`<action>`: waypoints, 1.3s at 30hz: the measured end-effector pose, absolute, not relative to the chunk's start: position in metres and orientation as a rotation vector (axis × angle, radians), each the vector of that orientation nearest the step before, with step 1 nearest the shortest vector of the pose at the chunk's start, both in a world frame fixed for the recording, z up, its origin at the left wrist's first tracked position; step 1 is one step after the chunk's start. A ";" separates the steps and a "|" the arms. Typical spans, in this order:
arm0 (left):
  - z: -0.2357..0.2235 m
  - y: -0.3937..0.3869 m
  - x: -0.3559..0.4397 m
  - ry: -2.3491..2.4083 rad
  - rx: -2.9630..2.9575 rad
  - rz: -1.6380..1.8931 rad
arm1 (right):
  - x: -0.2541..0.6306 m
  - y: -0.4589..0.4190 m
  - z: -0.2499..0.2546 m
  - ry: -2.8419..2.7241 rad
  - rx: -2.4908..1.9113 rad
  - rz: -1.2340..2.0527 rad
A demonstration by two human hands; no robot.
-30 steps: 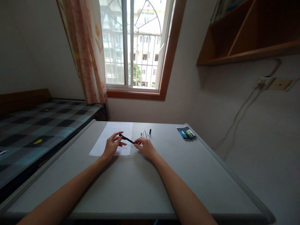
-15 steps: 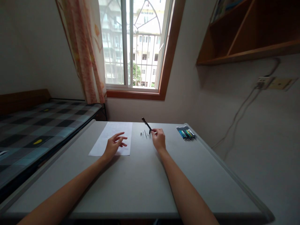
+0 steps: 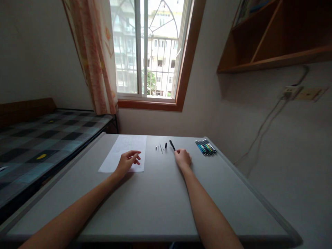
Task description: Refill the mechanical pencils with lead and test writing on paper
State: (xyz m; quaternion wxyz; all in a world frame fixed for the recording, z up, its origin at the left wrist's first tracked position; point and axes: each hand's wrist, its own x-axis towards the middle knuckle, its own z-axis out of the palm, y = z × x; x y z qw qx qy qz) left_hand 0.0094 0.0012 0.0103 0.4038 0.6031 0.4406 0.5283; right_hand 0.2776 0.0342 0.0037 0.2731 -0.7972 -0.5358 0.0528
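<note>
My right hand (image 3: 183,158) pinches the lower end of a black pen barrel (image 3: 172,144), which points up and to the left at the table surface. Just left of the barrel lies a short black tube (image 3: 166,145). Farther left are a thin metallic rod (image 3: 161,148), a small pale cylinder (image 3: 156,147) and other tiny slender parts too small to name. Over a white sheet of paper (image 3: 111,162) hovers my left hand (image 3: 128,161), its fingers loosely curled and apart, holding nothing.
A row of several pens (image 3: 205,147) lies at the table's far right. Beyond the grey-white table (image 3: 145,207) are a window (image 3: 150,52) and a curtain (image 3: 95,62). A checked bed (image 3: 52,135) stands left; a wooden shelf (image 3: 259,64) hangs at upper right.
My right hand has moved right and toward me with the black pen barrel, lowering it. The short black tube now stands apart from it. My left hand's fingers have curled slightly.
</note>
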 end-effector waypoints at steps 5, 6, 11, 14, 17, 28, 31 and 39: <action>0.007 0.002 0.010 1.187 1.687 1.328 | 0.277 0.034 0.004 -1.479 -2.197 0.109; 0.007 0.002 0.010 1.213 1.729 1.327 | 0.277 0.034 0.004 -1.481 -2.200 0.108; 0.005 0.003 0.010 1.240 1.782 1.264 | 0.276 0.034 0.002 -1.485 -2.199 0.091; 0.004 0.003 0.010 1.228 1.802 1.232 | 0.275 0.034 0.002 -1.493 -2.197 0.087; 0.003 0.004 0.011 1.214 1.818 1.209 | 0.274 0.034 0.002 -1.508 -2.195 0.095; 0.000 0.002 0.009 1.248 2.119 1.162 | 0.272 0.034 0.000 -1.608 -2.147 0.115; -0.001 0.001 0.009 1.205 2.224 1.145 | 0.272 0.036 -0.002 -1.645 -2.121 0.111; -0.008 0.003 0.008 1.170 2.320 1.067 | 0.269 0.037 -0.002 -1.683 -2.094 0.131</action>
